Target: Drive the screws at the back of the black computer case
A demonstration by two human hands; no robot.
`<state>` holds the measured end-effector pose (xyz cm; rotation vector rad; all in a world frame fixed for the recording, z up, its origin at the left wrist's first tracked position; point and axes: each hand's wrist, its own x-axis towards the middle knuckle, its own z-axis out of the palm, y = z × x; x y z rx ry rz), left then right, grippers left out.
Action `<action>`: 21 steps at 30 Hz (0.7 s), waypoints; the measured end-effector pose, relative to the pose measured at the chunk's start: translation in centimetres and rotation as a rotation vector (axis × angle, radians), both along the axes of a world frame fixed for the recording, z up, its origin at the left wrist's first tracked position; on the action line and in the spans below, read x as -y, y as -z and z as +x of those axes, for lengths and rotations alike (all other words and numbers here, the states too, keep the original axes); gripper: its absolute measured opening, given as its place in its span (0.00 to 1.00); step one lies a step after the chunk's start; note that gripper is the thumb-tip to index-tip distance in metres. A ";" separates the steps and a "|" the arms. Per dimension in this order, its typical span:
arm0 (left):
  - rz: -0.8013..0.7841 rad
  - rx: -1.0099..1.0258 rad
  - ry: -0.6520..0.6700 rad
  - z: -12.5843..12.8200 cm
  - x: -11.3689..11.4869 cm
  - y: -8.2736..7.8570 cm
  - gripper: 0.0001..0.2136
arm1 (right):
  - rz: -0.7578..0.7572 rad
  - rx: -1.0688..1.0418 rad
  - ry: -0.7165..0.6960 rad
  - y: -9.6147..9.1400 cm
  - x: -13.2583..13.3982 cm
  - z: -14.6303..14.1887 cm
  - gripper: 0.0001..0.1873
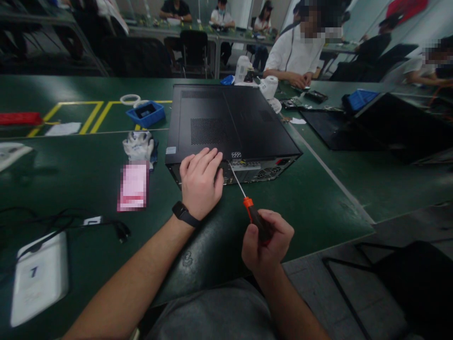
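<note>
A black desktop computer case [244, 113] lies flat on the green table, its rear panel with the fan grille turned towards me. My left hand [202, 177] rests on the case's near edge, fingers stretched over the top and thumb down by the rear panel. In my right hand [269, 241] is a screwdriver [249, 204] with a black and orange handle, the fingers wrapped round it. Its long thin shaft slants up and left, and the tip is at the rear panel's upper edge, right of my left hand. Whatever the tip touches is too small to make out.
Left of the case are grey-white work gloves [138, 146], a pink card [133, 185], a blue bin [146, 113], black cables [116, 226] and a white box [40, 276]. Opposite, a co-worker [295, 52] handles small parts. A black chair [414, 278] stands at the right.
</note>
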<state>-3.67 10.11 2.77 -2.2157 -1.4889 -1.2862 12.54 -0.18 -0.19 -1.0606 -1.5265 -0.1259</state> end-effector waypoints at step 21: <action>-0.014 0.001 -0.005 0.1 0.0 0.0 0.20 | 0.005 0.050 0.086 -0.4 0.1 -0.2 0.19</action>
